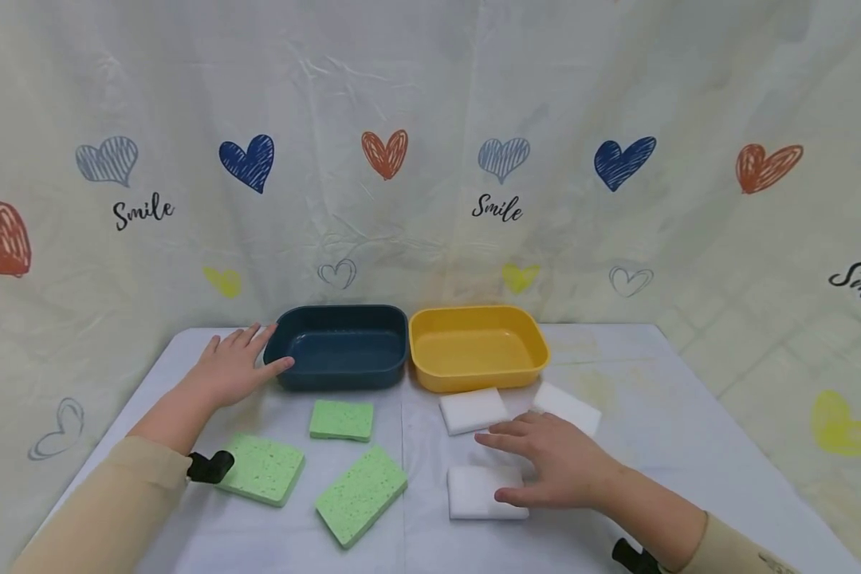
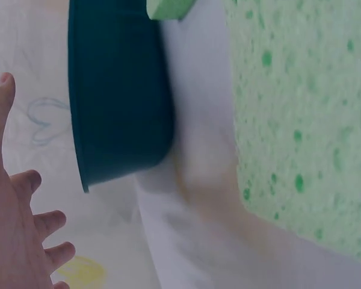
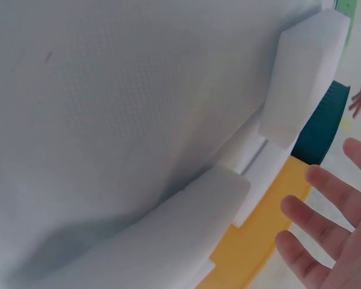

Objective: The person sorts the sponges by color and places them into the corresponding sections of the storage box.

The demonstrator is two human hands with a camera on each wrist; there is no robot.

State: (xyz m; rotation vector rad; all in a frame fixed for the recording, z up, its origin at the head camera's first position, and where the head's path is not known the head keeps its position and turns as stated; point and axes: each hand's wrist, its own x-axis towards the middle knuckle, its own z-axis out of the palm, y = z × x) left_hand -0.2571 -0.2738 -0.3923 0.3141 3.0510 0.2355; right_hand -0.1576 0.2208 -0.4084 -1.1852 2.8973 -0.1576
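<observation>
Left hand (image 1: 233, 368): fingers spread and straight, palm down on the surface (image 1: 689, 414) near its far left edge, thumb tip touching the left wall of the dark blue rectangular plastic tub (image 1: 340, 347); it holds nothing. Right hand (image 1: 556, 462): fingers extended and relaxed, hovering low over the right half of the surface, thumb at the edge of the nearest white foam sponge block (image 1: 482, 492); nothing gripped.

Surface: white cloth-covered table.
Dark blue tub: far edge, centre-left, empty.
Yellow rectangular plastic tub (image 1: 477, 347): far edge, just beside the blue tub on its right, empty.
Three green speckled cellulose sponges: one near the front left (image 1: 261, 469), one front centre (image 1: 362, 495), a smaller one (image 1: 341, 420) just before the blue tub.
Two more white foam blocks: one (image 1: 473, 410) before the yellow tub, one (image 1: 568, 408) partly behind the right hand.
</observation>
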